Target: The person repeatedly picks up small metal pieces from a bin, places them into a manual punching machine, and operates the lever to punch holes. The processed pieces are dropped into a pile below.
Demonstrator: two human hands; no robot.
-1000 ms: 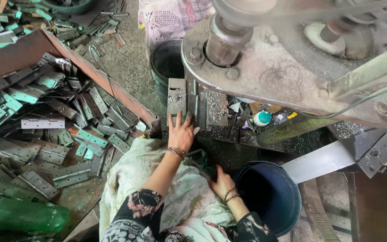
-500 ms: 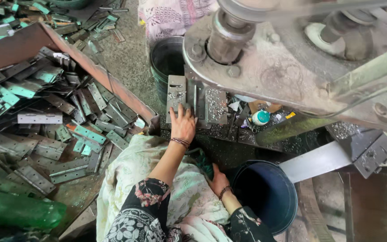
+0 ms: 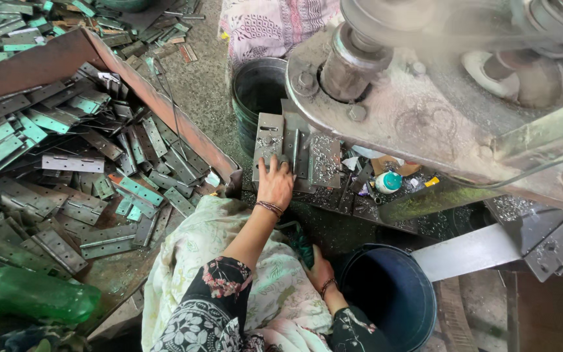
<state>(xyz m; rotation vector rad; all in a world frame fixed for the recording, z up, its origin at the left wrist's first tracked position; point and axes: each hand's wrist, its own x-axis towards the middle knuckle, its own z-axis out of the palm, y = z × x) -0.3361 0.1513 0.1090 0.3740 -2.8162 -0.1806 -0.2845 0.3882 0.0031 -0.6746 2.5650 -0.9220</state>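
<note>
Fingers of the left hand spread flat on a grey metal plate at the press bed, while the right hand curls loosely beside a dark bucket, holding nothing visible.

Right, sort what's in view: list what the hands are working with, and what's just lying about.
In hand:
left hand on the metal plate on the press bed
right hand beside the dark bucket

Lying about:
heap of metal hinges
green plastic bottle
black bucket
small teal ball
</note>
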